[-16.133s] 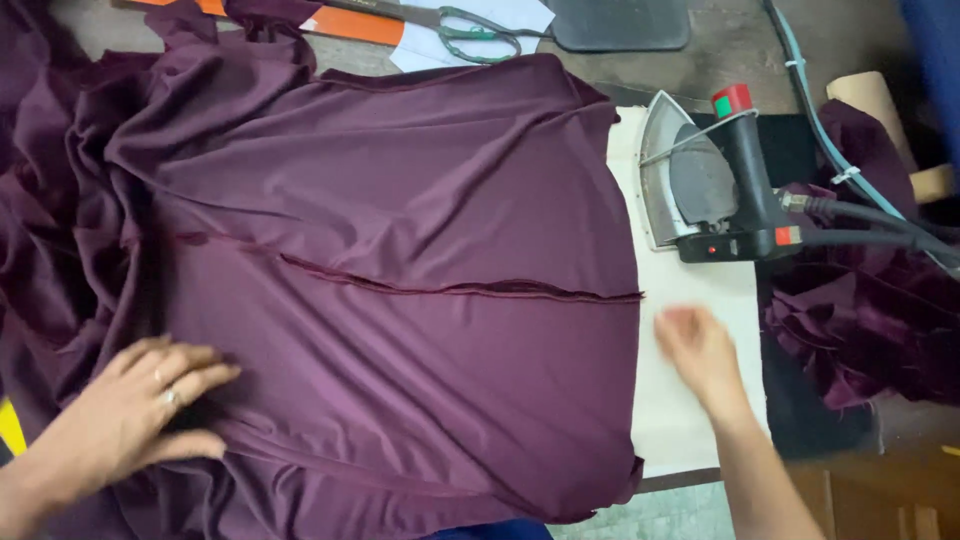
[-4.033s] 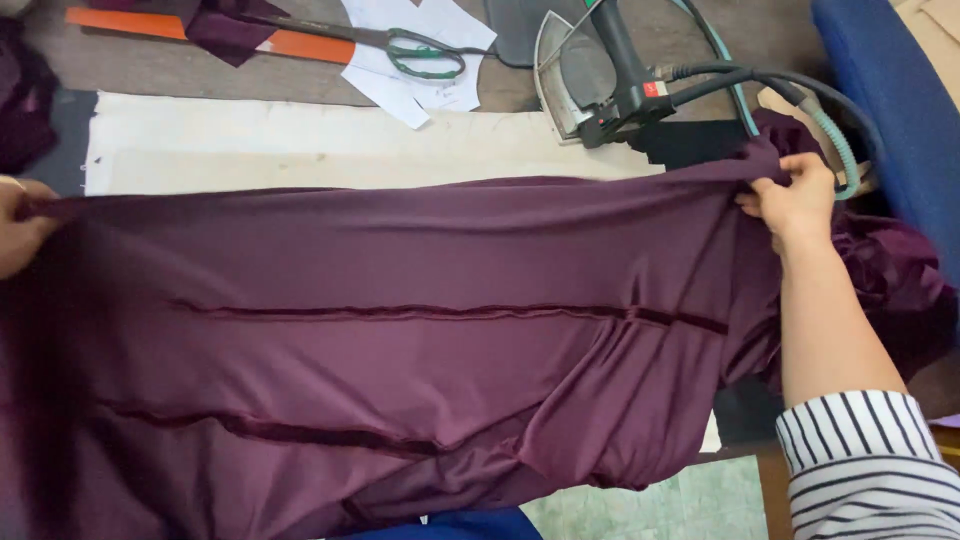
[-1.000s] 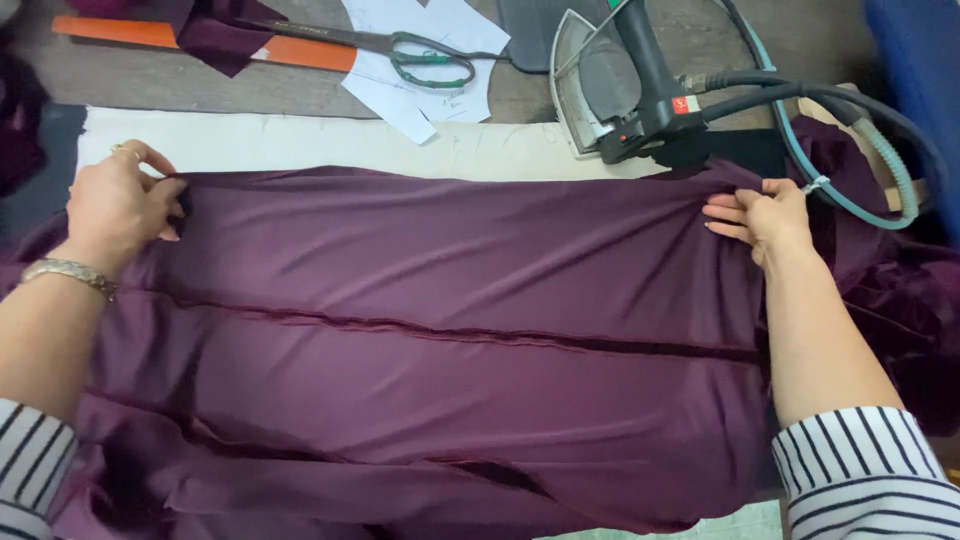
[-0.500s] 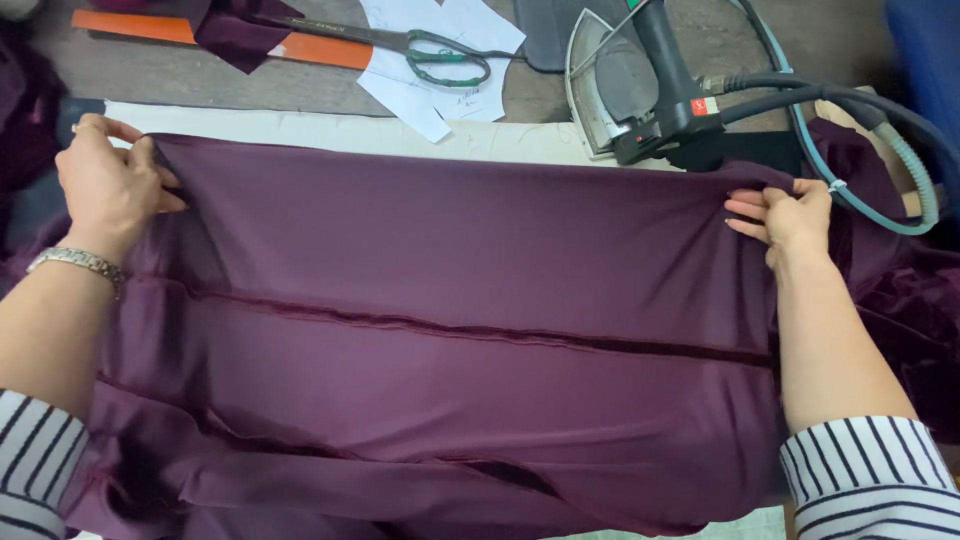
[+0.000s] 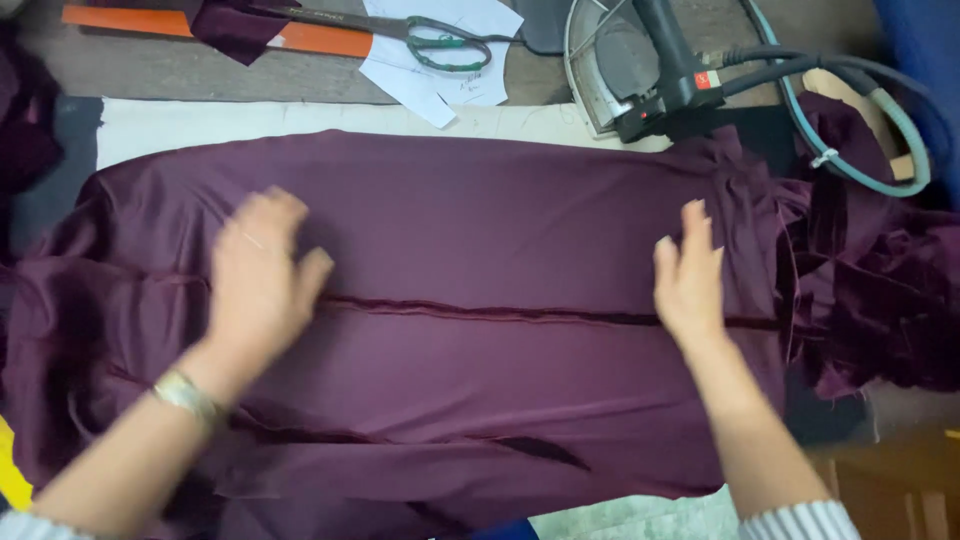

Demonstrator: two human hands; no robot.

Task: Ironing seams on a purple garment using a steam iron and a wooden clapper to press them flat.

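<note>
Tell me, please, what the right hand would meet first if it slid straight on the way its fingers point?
Probably the steam iron: the right hand points up-frame across the maroon fabric, though its line may pass just right of the iron.

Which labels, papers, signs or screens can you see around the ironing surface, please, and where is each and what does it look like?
White paper sheets: top centre on the table, under the green-handled scissors, angular cut shapes with faint handwriting.
Small red label: on the black handle of the iron, top right, a little rectangle.
No packages, signs or screens show.
</note>
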